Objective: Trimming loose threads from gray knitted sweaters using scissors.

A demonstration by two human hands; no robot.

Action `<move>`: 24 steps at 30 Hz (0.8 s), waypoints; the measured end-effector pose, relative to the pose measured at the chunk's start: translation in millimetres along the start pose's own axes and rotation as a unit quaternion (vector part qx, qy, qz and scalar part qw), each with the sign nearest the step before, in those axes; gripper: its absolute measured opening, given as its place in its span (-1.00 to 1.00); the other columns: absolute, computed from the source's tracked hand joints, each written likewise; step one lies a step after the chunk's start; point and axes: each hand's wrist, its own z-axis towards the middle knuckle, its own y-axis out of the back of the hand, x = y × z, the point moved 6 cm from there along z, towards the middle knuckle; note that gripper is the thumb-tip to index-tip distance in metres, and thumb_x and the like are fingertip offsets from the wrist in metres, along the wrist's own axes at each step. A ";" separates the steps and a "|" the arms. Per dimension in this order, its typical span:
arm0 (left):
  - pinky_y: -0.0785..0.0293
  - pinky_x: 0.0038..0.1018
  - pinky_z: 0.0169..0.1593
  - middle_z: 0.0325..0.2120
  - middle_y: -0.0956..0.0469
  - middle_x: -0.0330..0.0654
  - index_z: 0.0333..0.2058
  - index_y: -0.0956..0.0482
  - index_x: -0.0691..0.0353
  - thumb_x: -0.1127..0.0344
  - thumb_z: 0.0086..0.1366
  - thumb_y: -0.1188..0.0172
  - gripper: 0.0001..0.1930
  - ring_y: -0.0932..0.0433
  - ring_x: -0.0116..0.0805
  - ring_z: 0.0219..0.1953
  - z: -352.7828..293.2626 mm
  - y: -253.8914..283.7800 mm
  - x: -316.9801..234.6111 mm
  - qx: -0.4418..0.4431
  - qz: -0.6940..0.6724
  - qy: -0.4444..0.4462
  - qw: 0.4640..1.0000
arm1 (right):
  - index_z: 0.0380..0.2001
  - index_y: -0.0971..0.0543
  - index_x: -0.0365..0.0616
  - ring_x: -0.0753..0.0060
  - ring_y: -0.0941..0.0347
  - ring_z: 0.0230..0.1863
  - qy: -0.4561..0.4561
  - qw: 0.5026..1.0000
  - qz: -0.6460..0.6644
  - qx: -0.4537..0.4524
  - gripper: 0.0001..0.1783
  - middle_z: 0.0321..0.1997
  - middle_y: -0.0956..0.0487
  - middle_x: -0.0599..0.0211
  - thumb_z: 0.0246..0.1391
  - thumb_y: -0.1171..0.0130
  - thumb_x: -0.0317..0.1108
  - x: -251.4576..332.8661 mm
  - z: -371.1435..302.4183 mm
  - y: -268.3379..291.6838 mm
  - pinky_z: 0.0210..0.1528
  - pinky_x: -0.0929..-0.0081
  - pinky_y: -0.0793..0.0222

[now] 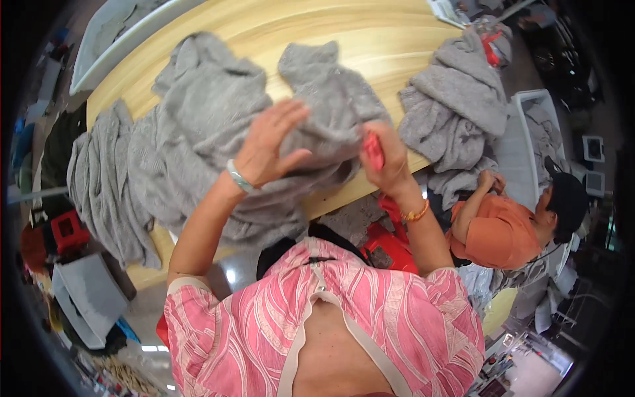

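A grey knitted garment lies bunched across the wooden table in front of me, its near folds hanging over the edge. Just above this knit, my left hand is open, fingers outstretched and slightly blurred, holding nothing. My right hand is closed around a small red-handled tool beside the garment's right part. Its working end is hidden, so its exact kind does not show. Between the hands, a sleeve-like length of the grey knit stretches away from me.
More grey knits are heaped at the table's right. A white bin stands beyond them, near a person in an orange top. Another white bin is at far left. A red stool stands below the table edge.
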 end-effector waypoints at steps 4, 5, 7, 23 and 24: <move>-0.34 -0.32 -0.04 -0.22 -0.49 -0.04 -0.15 -0.49 0.21 0.22 0.05 -0.21 -0.63 -0.45 -0.08 -0.13 46.7 -32.8 -13.3 0.153 -0.272 0.012 0.950 | -0.19 -0.45 -0.20 0.00 -0.44 -0.28 0.064 0.998 -0.010 -0.006 -0.60 -0.30 -0.48 0.13 -0.22 -0.12 -0.66 19.9 0.4 35.8 -0.15 0.25 -0.37; -0.40 -0.36 -0.15 -0.34 -0.52 -0.02 -0.30 -0.54 0.24 0.22 0.04 -0.20 -0.73 -0.50 -0.12 -0.23 49.8 -38.9 -17.8 0.202 -0.295 0.039 0.933 | -0.18 -0.44 -0.19 0.00 -0.43 -0.29 0.049 0.999 0.000 -0.014 -0.58 -0.32 -0.47 0.14 -0.23 -0.11 -0.67 20.8 -0.5 52.0 -0.15 0.26 -0.37; -0.37 -0.36 -0.38 -0.57 -0.45 0.03 -0.52 -0.50 0.29 0.25 0.01 -0.20 -0.80 -0.50 -0.13 -0.46 54.1 -40.2 -18.1 0.298 -0.195 0.093 0.930 | -0.15 -0.43 -0.17 0.09 -0.43 -0.34 0.016 0.997 -0.019 -0.073 -0.56 -0.35 -0.47 0.19 -0.22 -0.10 -0.67 14.6 -3.5 89.6 -0.19 0.33 -0.37; -0.38 -0.29 -0.31 -0.50 -0.53 -0.24 -0.31 -0.55 0.00 0.40 0.08 -0.04 -0.80 -0.52 -0.23 -0.38 -10.2 226.8 148.8 -0.184 0.510 0.023 0.840 | -0.12 -0.40 -0.19 -0.03 -0.43 -0.27 0.015 0.992 0.035 0.120 -0.56 -0.27 -0.48 0.11 -0.19 -0.11 -0.62 79.4 -10.1 -3.1 -0.26 0.26 -0.36; -0.39 -0.29 -0.33 -0.47 -0.54 -0.22 -0.28 -0.55 0.00 0.36 0.12 -0.01 -0.80 -0.53 -0.23 -0.35 -37.2 220.5 182.0 -0.094 0.558 0.091 0.820 | -0.10 -0.40 -0.18 -0.06 -0.42 -0.24 0.021 0.984 0.022 0.174 -0.54 -0.23 -0.47 0.09 -0.20 -0.11 -0.61 89.4 -14.2 -30.1 -0.25 0.21 -0.36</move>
